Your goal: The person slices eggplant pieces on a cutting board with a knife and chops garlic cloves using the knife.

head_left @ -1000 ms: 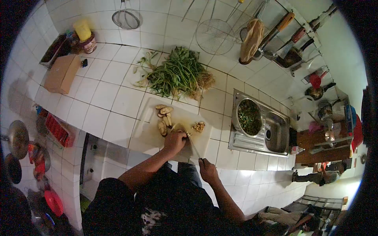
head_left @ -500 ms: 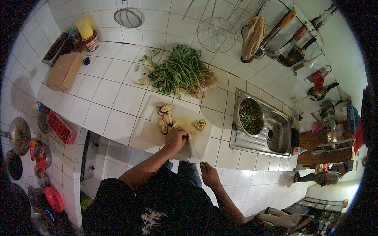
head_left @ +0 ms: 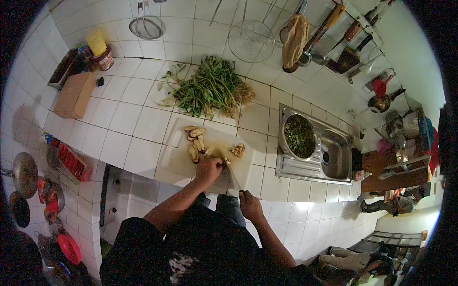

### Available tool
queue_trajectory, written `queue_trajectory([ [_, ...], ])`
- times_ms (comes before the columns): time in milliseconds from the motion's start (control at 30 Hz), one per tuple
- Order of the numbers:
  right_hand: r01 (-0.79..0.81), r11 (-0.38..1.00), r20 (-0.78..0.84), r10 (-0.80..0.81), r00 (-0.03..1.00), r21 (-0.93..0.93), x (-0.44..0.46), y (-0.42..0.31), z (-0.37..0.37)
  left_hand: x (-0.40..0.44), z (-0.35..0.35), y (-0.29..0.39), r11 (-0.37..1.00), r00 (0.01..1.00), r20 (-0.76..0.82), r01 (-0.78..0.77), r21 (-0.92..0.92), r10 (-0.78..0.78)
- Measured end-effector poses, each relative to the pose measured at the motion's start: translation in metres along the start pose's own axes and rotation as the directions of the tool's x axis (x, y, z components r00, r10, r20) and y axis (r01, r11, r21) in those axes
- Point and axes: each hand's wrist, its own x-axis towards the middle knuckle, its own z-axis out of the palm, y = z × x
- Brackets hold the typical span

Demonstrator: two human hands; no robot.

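Note:
On the white cutting board point(head_left: 177, 166), my left hand point(head_left: 210, 171) is closed, its fingers curled down on something small and mostly hidden; a pale bit shows beside them. My right hand point(head_left: 251, 207) grips the handle of a knife point(head_left: 234, 178) at the board's front edge. The blade points away from me, its tip close to my left fingers. Brown-skinned, pale-fleshed root pieces point(head_left: 194, 147) lie left of and beyond my left hand. A small heap of chopped yellowish bits point(head_left: 237, 151) sits to the right.
Leafy greens with roots point(head_left: 210, 90) lie behind the board. To the right, a metal bowl of chopped greens point(head_left: 299, 136) stands on the sink's drainboard point(head_left: 296, 168). A cardboard box point(head_left: 75, 95) is at far left. Utensils hang on the wall; other people are at far right.
The view has shifted slightly. My right hand and the knife handle have moved a little toward the board, and more of the blade's side shows. My left hand stays in place on the board.

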Motion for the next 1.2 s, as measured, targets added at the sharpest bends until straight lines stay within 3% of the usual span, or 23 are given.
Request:
queue_trajectory([
  [100, 0.041, 0.999, -0.01, -0.041, 0.999, 0.004, 0.005, 0.007, 0.0, 0.007, -0.006, 0.003, 1.0, 1.0, 0.019, 0.0, 0.027, -0.001],
  [200, -0.018, 1.0, 0.083, 0.017, 0.996, 0.016, -0.011, 0.008, -0.005, 0.003, -0.003, 0.003, 1.0, 0.998, 0.058, -0.005, 0.029, 0.003],
  [267, -0.086, 0.992, 0.074, 0.08, 0.994, 0.088, -0.014, 0.008, -0.004, 0.002, 0.002, -0.004, 0.987, 0.981, -0.112, -0.16, -0.022, 0.156],
  [367, -0.059, 0.992, 0.041, 0.055, 0.998, 0.114, -0.011, 0.017, 0.004, -0.001, -0.01, 0.007, 0.994, 0.994, -0.066, -0.094, -0.053, 0.09],
  [600, 0.0, 0.996, 0.065, -0.005, 0.998, 0.086, -0.01, 0.004, -0.007, 0.002, -0.006, 0.002, 0.993, 0.993, -0.031, -0.115, 0.005, 0.115],
  [667, 0.01, 0.997, 0.062, -0.015, 0.998, 0.083, -0.009, 0.011, -0.001, 0.002, -0.008, 0.006, 0.999, 0.999, 0.053, -0.013, 0.045, 0.01],
  [800, 0.096, 0.992, 0.054, -0.101, 0.993, 0.081, 0.003, 0.014, 0.007, -0.001, -0.014, 0.016, 1.0, 1.0, -0.001, -0.026, -0.006, 0.026],
  [900, 0.116, 0.993, 0.075, -0.113, 0.991, -0.032, 0.005, 0.011, 0.008, -0.003, -0.017, 0.014, 0.999, 0.999, 0.043, 0.014, 0.031, -0.015],
  [967, 0.054, 0.988, 0.092, -0.042, 0.995, -0.141, 0.003, 0.037, 0.024, -0.002, -0.008, 0.003, 0.994, 0.996, -0.004, -0.09, 0.062, 0.091],
  [1133, 0.025, 0.996, 0.023, -0.023, 0.999, -0.082, 0.002, -0.002, -0.004, -0.005, -0.02, 0.019, 0.995, 0.997, -0.049, -0.059, 0.08, 0.063],
  [1200, -0.061, 0.994, 0.05, 0.065, 0.997, -0.088, 0.01, -0.001, -0.001, -0.005, -0.02, 0.018, 0.996, 0.995, -0.073, -0.064, 0.064, 0.068],
])
